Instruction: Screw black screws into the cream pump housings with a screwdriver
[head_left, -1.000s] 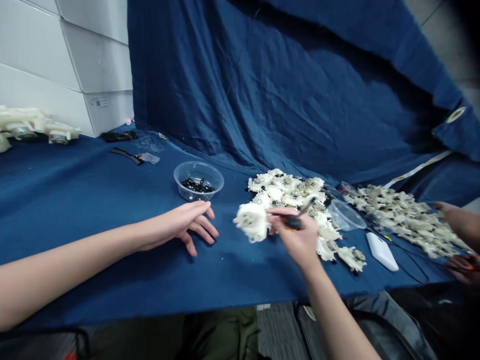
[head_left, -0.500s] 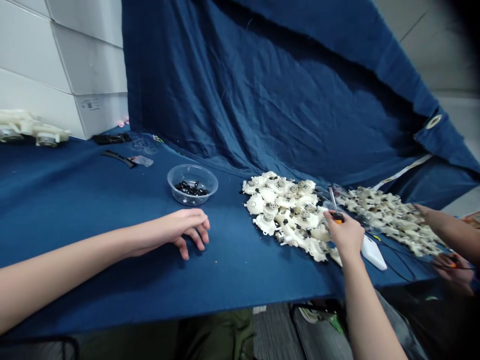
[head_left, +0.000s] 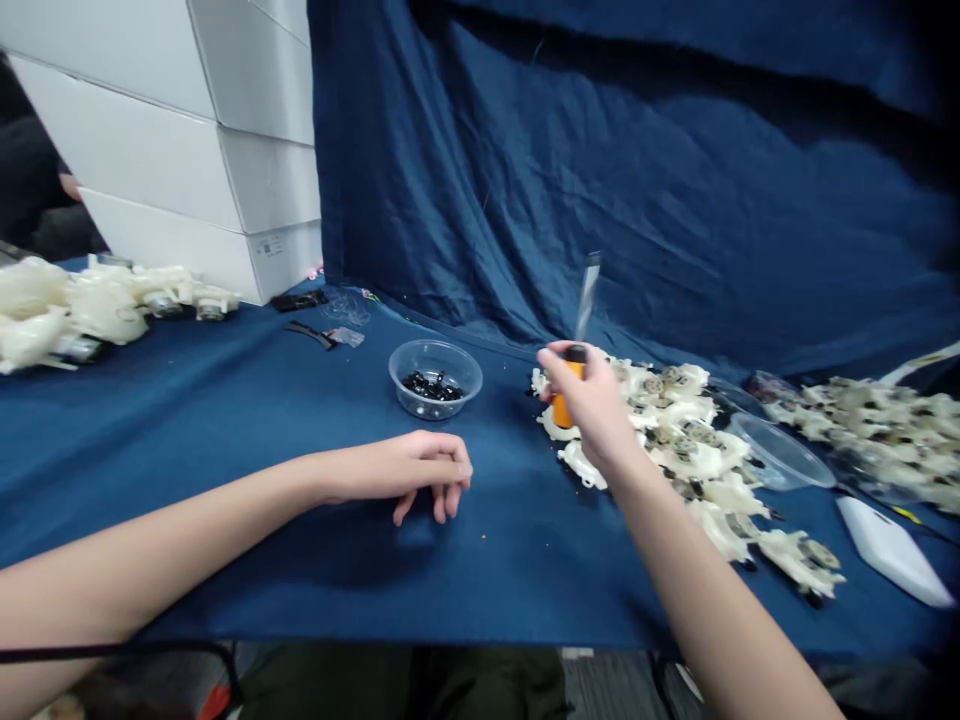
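Note:
My right hand is closed round an orange-handled screwdriver, held upright with its metal shaft pointing up, just left of a heap of cream plastic gearbox parts. My left hand rests on the blue cloth with fingers loosely curled down and nothing in it. A clear plastic bowl with small black parts stands a little beyond the left hand.
A second heap of cream parts lies at the far right beside an empty clear bowl and a white device. More cream parts lie far left under stacked white boxes. A blue cloth hangs behind.
My right hand has moved left from the right side of the heap and raised the screwdriver upright. The view has swung left. My left hand has curled its fingers a little.

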